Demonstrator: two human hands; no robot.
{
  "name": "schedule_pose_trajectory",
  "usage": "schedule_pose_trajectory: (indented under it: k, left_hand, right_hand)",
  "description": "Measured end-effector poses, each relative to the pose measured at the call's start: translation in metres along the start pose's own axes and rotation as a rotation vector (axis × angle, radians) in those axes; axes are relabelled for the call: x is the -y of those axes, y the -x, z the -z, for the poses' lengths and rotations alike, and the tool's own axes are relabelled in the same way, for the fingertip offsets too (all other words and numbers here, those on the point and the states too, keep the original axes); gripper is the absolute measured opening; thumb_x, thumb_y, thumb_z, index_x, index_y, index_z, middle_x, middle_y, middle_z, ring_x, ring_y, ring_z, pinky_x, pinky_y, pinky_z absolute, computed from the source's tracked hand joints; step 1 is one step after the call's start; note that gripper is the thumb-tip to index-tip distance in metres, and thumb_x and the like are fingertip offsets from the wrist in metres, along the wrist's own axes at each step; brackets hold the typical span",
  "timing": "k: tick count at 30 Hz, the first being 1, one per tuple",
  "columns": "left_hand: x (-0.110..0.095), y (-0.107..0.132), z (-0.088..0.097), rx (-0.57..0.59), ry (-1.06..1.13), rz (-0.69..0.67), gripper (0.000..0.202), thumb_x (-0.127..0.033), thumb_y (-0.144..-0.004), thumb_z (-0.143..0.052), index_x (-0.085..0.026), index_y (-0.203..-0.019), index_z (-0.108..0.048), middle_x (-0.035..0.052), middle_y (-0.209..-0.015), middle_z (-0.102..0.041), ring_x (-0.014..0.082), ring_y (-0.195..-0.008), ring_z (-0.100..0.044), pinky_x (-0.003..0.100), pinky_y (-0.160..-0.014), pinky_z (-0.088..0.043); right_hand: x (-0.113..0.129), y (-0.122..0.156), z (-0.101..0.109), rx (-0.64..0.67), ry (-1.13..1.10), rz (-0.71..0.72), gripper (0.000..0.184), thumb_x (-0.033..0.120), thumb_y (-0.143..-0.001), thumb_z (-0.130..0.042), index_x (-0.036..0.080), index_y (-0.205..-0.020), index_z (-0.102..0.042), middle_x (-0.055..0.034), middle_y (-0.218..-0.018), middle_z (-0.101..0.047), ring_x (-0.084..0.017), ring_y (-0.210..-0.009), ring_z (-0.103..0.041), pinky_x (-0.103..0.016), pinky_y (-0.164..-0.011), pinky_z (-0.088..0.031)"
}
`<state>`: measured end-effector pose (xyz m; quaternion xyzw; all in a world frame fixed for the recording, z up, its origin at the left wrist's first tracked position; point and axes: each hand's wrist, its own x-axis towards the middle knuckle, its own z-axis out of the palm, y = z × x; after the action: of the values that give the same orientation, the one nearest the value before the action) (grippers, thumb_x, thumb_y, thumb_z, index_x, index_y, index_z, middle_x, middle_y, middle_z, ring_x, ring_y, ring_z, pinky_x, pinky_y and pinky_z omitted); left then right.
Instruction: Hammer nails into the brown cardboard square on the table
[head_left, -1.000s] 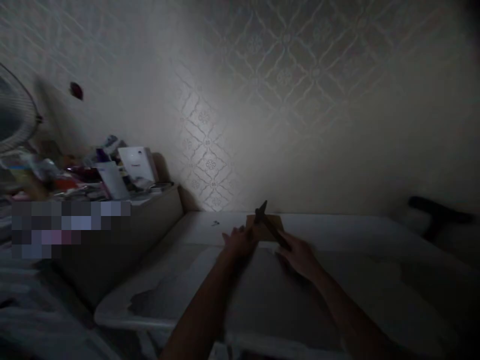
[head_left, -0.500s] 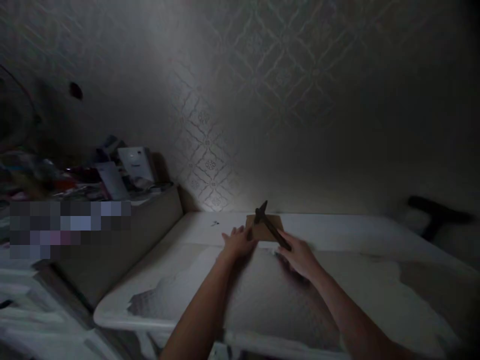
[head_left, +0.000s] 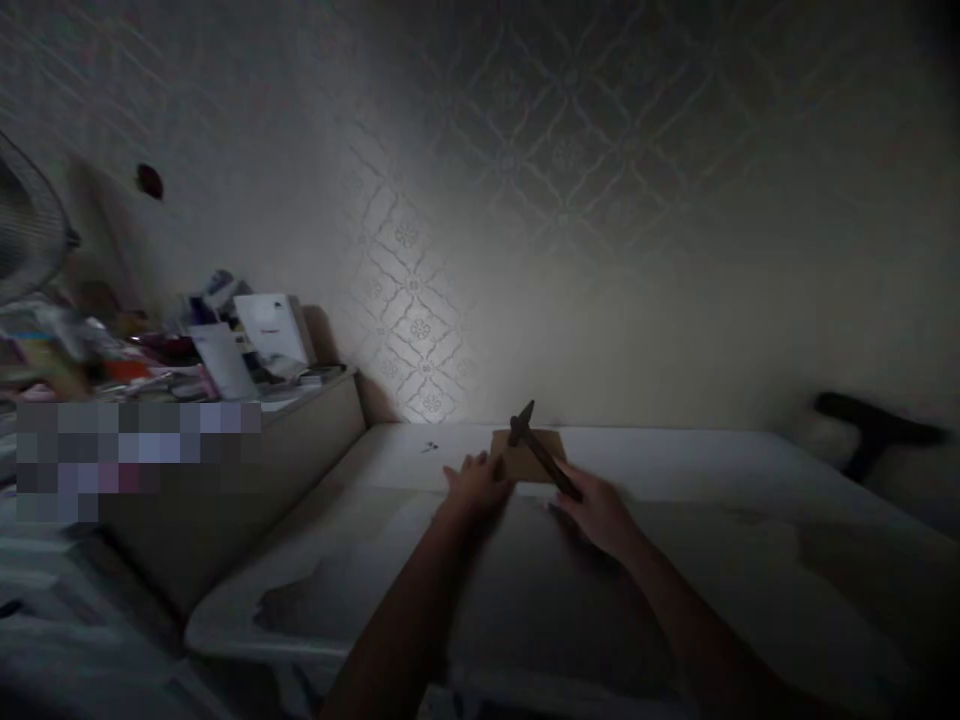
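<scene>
Open to you: the white table (head_left: 720, 470) surface right of the cardboard piece (head_left: 525, 462), and the near stretch before it. Mid-table: a dark tool (head_left: 541, 452) slants over the cardboard. Behind: patterned wall (head_left: 525, 250), hard against the table. Left: cluttered cabinet (head_left: 315, 430), just beside, standing higher.

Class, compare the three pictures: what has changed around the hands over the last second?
Nothing was moved, gripped or released. The right hand still holds the dark tool over the brown board; the left hand still rests at its left edge. Only the light on the table flickered.
</scene>
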<state>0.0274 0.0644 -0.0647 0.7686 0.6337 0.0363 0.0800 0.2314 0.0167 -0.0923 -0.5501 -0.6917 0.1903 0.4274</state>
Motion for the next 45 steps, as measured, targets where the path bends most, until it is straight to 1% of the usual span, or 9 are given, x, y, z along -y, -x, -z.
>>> schedule_pose_trajectory:
  k: [7,15,19,24,30,33,36,42,45]
  left_hand:
    - [0.0008,-0.0005,-0.0011,-0.010,-0.013,-0.004,0.065,-0.060,-0.090,-0.035,-0.032,-0.149,-0.032,0.0098,-0.157,-0.031,0.0387,-0.143,-0.024,0.074,-0.105,-0.018]
    - [0.0004,-0.0002,-0.0011,-0.014,0.000,0.001,0.064,-0.060,-0.090,-0.035,-0.034,-0.149,-0.032,0.0094,-0.157,-0.031,0.0376,-0.143,-0.024,0.074,-0.106,-0.016]
    - [0.0008,-0.0004,-0.0015,-0.017,0.014,0.004,0.066,-0.061,-0.090,-0.036,-0.035,-0.150,-0.028,0.0093,-0.157,-0.031,0.0375,-0.144,-0.024,0.074,-0.106,-0.016]
    - [0.0011,-0.0007,-0.0010,-0.003,0.019,0.004,0.064,-0.059,-0.090,-0.037,-0.034,-0.149,-0.033,0.0099,-0.157,-0.030,0.0381,-0.144,-0.023,0.075,-0.105,-0.016]
    - [0.0003,-0.0005,-0.0005,-0.015,0.021,-0.007,0.066,-0.058,-0.089,-0.038,-0.031,-0.149,-0.033,0.0110,-0.157,-0.031,0.0383,-0.143,-0.025,0.075,-0.105,-0.016]
    - [0.0006,-0.0005,-0.0012,-0.020,0.015,-0.011,0.066,-0.059,-0.090,-0.037,-0.032,-0.149,-0.032,0.0110,-0.156,-0.032,0.0379,-0.142,-0.026,0.075,-0.105,-0.017]
    - [0.0008,0.0002,-0.0011,-0.011,0.008,0.002,0.066,-0.061,-0.090,-0.036,-0.033,-0.149,-0.031,0.0103,-0.157,-0.030,0.0377,-0.143,-0.024,0.073,-0.106,-0.016]
    - [-0.0001,0.0006,0.0000,-0.007,0.018,0.002,0.065,-0.060,-0.090,-0.037,-0.032,-0.149,-0.033,0.0104,-0.157,-0.031,0.0384,-0.143,-0.024,0.074,-0.106,-0.016]
    - [-0.0001,0.0002,-0.0005,-0.001,0.007,0.005,0.065,-0.060,-0.090,-0.036,-0.032,-0.148,-0.034,0.0101,-0.157,-0.030,0.0384,-0.143,-0.023,0.074,-0.106,-0.016]
  right_hand:
    - [0.0053,0.0004,0.0024,-0.002,-0.020,0.029,0.058,0.015,-0.076,-0.060,0.026,-0.133,-0.059,-0.0040,-0.118,-0.071,-0.025,-0.111,-0.065,-0.038,-0.095,-0.050]
    - [0.0030,0.0003,0.0014,0.003,-0.002,-0.002,0.058,0.017,-0.077,-0.059,0.024,-0.134,-0.058,-0.0044,-0.112,-0.073,-0.025,-0.107,-0.067,-0.037,-0.092,-0.052]
    - [0.0000,-0.0005,0.0002,-0.006,0.001,0.001,0.058,0.015,-0.076,-0.060,0.025,-0.134,-0.058,-0.0043,-0.117,-0.071,-0.025,-0.109,-0.066,-0.038,-0.093,-0.051]
    - [-0.0022,-0.0013,-0.0012,0.019,0.007,0.019,0.058,0.014,-0.078,-0.058,0.021,-0.136,-0.056,-0.0076,-0.128,-0.065,-0.025,-0.114,-0.063,-0.040,-0.099,-0.047]
    - [-0.0001,-0.0003,-0.0003,0.014,0.002,0.019,0.058,0.015,-0.078,-0.058,0.022,-0.136,-0.056,-0.0058,-0.125,-0.067,-0.025,-0.114,-0.063,-0.039,-0.099,-0.048]
    - [0.0003,-0.0004,0.0004,0.033,-0.006,0.029,0.059,0.015,-0.078,-0.058,0.023,-0.137,-0.055,-0.0050,-0.128,-0.065,-0.024,-0.118,-0.061,-0.039,-0.102,-0.046]
    - [0.0002,-0.0005,0.0005,0.032,-0.007,0.004,0.060,0.015,-0.078,-0.059,0.024,-0.137,-0.055,-0.0042,-0.125,-0.068,-0.025,-0.115,-0.063,-0.041,-0.100,-0.046]
    - [0.0008,-0.0001,0.0007,0.020,0.000,0.018,0.058,0.015,-0.078,-0.059,0.022,-0.136,-0.057,-0.0058,-0.121,-0.069,-0.026,-0.110,-0.065,-0.039,-0.096,-0.050]
    - [0.0014,0.0002,0.0014,0.036,-0.002,0.037,0.058,0.016,-0.079,-0.057,0.021,-0.137,-0.055,-0.0058,-0.125,-0.067,-0.025,-0.115,-0.063,-0.039,-0.099,-0.048]
